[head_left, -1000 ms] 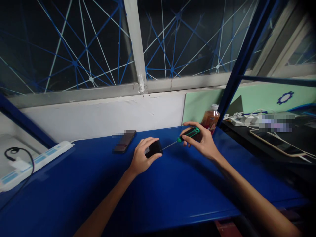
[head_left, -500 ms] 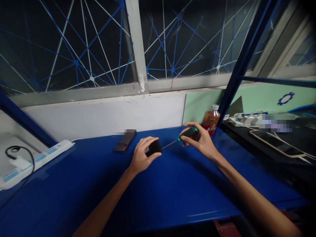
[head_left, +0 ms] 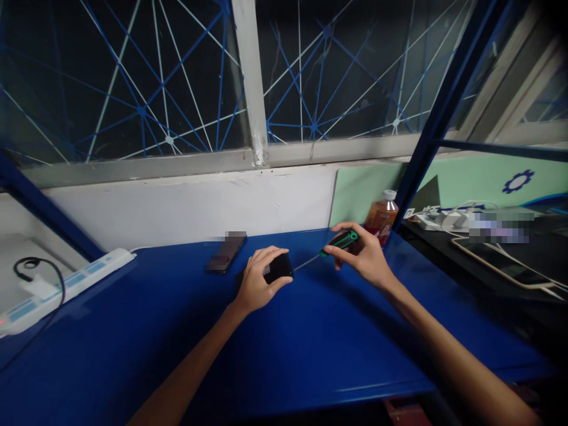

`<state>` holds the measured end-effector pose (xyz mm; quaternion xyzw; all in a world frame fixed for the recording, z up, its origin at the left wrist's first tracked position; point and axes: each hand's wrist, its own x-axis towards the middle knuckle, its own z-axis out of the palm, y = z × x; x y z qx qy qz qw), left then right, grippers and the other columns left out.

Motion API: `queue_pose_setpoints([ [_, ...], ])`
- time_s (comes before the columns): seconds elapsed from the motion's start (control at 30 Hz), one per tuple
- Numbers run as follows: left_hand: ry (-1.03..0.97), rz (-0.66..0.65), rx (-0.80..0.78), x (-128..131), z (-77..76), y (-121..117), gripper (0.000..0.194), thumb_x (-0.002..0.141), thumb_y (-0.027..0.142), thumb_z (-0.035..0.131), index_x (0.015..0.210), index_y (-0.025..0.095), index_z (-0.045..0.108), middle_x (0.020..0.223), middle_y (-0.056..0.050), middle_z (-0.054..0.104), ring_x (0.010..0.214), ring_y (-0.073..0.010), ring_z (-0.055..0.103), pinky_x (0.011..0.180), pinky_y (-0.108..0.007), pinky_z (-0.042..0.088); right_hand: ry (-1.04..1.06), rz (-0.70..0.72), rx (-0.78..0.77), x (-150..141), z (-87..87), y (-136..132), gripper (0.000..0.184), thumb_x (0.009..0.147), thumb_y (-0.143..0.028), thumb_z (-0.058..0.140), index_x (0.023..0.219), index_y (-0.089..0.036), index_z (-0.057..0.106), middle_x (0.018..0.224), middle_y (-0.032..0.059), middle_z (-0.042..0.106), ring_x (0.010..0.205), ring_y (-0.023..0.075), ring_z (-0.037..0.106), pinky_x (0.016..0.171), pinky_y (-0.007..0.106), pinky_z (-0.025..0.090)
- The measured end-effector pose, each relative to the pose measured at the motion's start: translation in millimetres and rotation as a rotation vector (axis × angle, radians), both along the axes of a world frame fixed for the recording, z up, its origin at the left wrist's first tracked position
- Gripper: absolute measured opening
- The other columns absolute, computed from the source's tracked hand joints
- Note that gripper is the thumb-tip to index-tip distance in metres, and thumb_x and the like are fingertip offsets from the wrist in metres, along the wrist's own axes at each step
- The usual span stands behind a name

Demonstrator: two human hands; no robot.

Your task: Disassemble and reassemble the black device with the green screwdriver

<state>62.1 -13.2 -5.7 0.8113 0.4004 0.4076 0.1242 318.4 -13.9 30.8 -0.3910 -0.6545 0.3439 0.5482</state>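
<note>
A small black box-shaped device [head_left: 279, 269] is held in my left hand [head_left: 256, 283], thumb along its near side and fingers over the far side. Its exact kind does not show; part of a pale label is visible beside my fingers. My right hand [head_left: 361, 253] grips a screwdriver [head_left: 341, 241] by its green and black handle. The thin metal shaft slants down to the left, and its tip meets the right end of the device. Whether the tip sits in a screw is too small to tell. Both hands are over the blue table [head_left: 284, 355].
A dark phone [head_left: 226, 253] lies behind my left hand. On the left is a white power strip [head_left: 66, 290] with a black cable. A drink bottle [head_left: 382, 216] stands behind my right hand. Another phone [head_left: 501, 263] and white cables rest on the black surface at right.
The screwdriver handle has turned in my right hand and the fingers have shifted around it. My left hand keeps the device in place; the whole view has shifted slightly.
</note>
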Motion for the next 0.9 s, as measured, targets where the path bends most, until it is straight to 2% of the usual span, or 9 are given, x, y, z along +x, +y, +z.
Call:
queue_pose_setpoints([
  [0.07, -0.011, 0.01, 0.0, -0.9, -0.2, 1.5, 0.047, 0.078, 0.035, 0.074, 0.121, 0.027, 0.058, 0.123, -0.008, 0.061, 0.119, -0.0293, 0.051, 0.101, -0.051, 0.042, -0.056, -0.114, 0.057, -0.9, -1.9, -0.8, 0.041, 0.071, -0.038, 0.079, 0.1, -0.021, 0.055, 0.062, -0.0027, 0.062, 0.042, 0.0136, 0.059, 0.04, 0.027, 0.048],
  [0.13, -0.018, 0.017, 0.005, -2.0, -0.4, 2.8, 0.047, 0.078, 0.035, 0.074, 0.121, 0.027, 0.058, 0.123, -0.008, 0.061, 0.119, -0.029, 0.051, 0.102, -0.051, 0.041, -0.085, -0.161, 0.096, -1.3, -3.3, -1.1, 0.039, 0.073, -0.039, 0.077, 0.101, -0.022, 0.055, 0.065, -0.0017, 0.063, 0.046, 0.0144, 0.061, 0.044, 0.027, 0.05],
  [0.23, -0.022, 0.025, 0.007, -3.0, -0.6, 3.3, 0.047, 0.078, 0.035, 0.074, 0.121, 0.028, 0.058, 0.124, -0.008, 0.061, 0.118, -0.0291, 0.052, 0.101, -0.051, 0.042, -0.023, -0.006, 0.062, -1.1, -2.5, -0.7, 0.042, 0.079, -0.039, 0.071, 0.111, -0.023, 0.051, 0.087, 0.004, 0.068, 0.058, 0.0165, 0.066, 0.05, 0.029, 0.054],
  [0.3, -0.023, 0.024, 0.006, -3.2, -0.4, 3.0, 0.046, 0.078, 0.035, 0.074, 0.121, 0.028, 0.058, 0.123, -0.008, 0.061, 0.118, -0.0293, 0.052, 0.1, -0.051, 0.042, 0.03, 0.086, 0.028, -1.1, -1.4, -0.5, 0.042, 0.079, -0.038, 0.071, 0.112, -0.023, 0.048, 0.09, 0.0051, 0.068, 0.058, 0.0162, 0.066, 0.049, 0.03, 0.055],
  [0.43, -0.026, 0.017, 0.01, -3.4, 0.5, 3.3, 0.046, 0.078, 0.035, 0.074, 0.121, 0.028, 0.058, 0.124, -0.008, 0.061, 0.117, -0.0286, 0.052, 0.101, -0.051, 0.042, -0.008, -0.058, 0.064, -2.3, -2.7, -0.4, 0.038, 0.076, -0.034, 0.075, 0.104, -0.021, 0.053, 0.066, -0.0023, 0.062, 0.046, 0.013, 0.06, 0.046, 0.027, 0.052],
  [0.5, -0.031, 0.013, 0.014, -3.7, 1.0, 4.0, 0.045, 0.079, 0.035, 0.074, 0.121, 0.027, 0.058, 0.123, -0.007, 0.061, 0.117, -0.0282, 0.052, 0.101, -0.051, 0.042, -0.036, -0.108, 0.095, -2.8, -4.2, -0.1, 0.038, 0.076, -0.034, 0.075, 0.106, -0.021, 0.054, 0.066, -0.0023, 0.062, 0.049, 0.0136, 0.061, 0.047, 0.027, 0.052],
  [0.63, -0.036, 0.001, 0.024, -4.4, 1.4, 4.8, 0.045, 0.079, 0.036, 0.073, 0.12, 0.027, 0.058, 0.123, -0.008, 0.062, 0.118, -0.0286, 0.052, 0.101, -0.052, 0.042, 0.045, 0.057, 0.062, -2.5, -4.3, 1.0, 0.045, 0.078, -0.034, 0.072, 0.114, -0.024, 0.048, 0.089, 0.0037, 0.067, 0.06, 0.0165, 0.066, 0.048, 0.029, 0.055],
  [0.7, -0.036, 0.006, 0.019, -4.6, 1.4, 4.7, 0.045, 0.079, 0.037, 0.073, 0.12, 0.027, 0.059, 0.123, -0.008, 0.062, 0.118, -0.0288, 0.052, 0.101, -0.052, 0.042, 0.057, 0.065, 0.05, -2.8, -3.6, 0.8, 0.045, 0.076, -0.033, 0.074, 0.113, -0.024, 0.049, 0.082, 0.0015, 0.067, 0.055, 0.0162, 0.066, 0.047, 0.029, 0.055],
  [0.9, -0.036, 0.006, 0.018, -2.8, 2.3, 3.6, 0.044, 0.078, 0.036, 0.074, 0.118, 0.027, 0.059, 0.122, -0.007, 0.062, 0.117, -0.0281, 0.053, 0.101, -0.051, 0.043, 0.027, -0.11, 0.093, -7.9, -3.9, -2.5, 0.043, 0.074, -0.034, 0.077, 0.108, -0.023, 0.053, 0.06, -0.0048, 0.061, 0.046, 0.0166, 0.063, 0.047, 0.031, 0.056],
])
